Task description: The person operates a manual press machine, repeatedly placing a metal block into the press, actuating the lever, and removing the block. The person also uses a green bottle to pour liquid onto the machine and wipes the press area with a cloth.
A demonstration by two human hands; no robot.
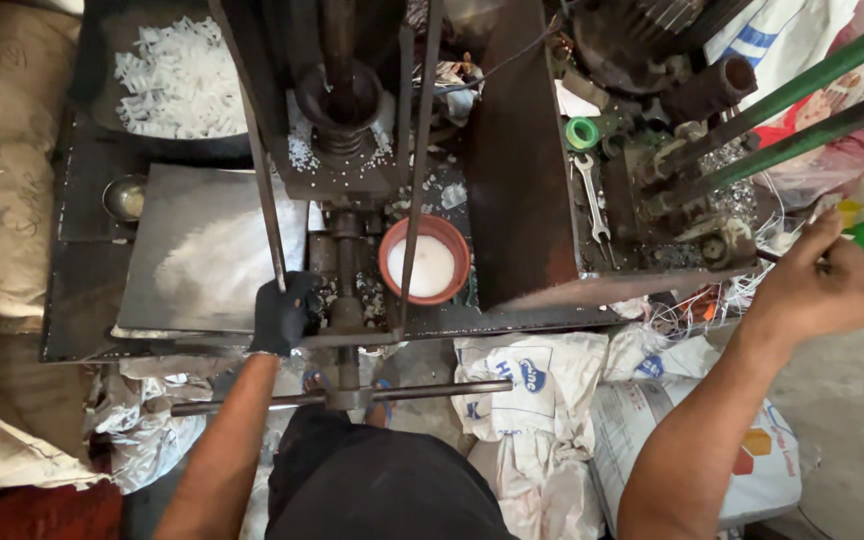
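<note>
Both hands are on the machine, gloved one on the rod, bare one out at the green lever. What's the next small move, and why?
Probably pull the green lever with the right hand, which already grips out at it. The gloved left hand steadies the thin rod, clear of the central plunger.

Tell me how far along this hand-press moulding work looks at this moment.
Done: a pile of white moulded pieces already lies in the dark tray at upper left. In hand: the gloved left hand grips a thin rod on the press, and the bare right hand holds a lever. Left: the orange bowl remains full of white granules.
</note>
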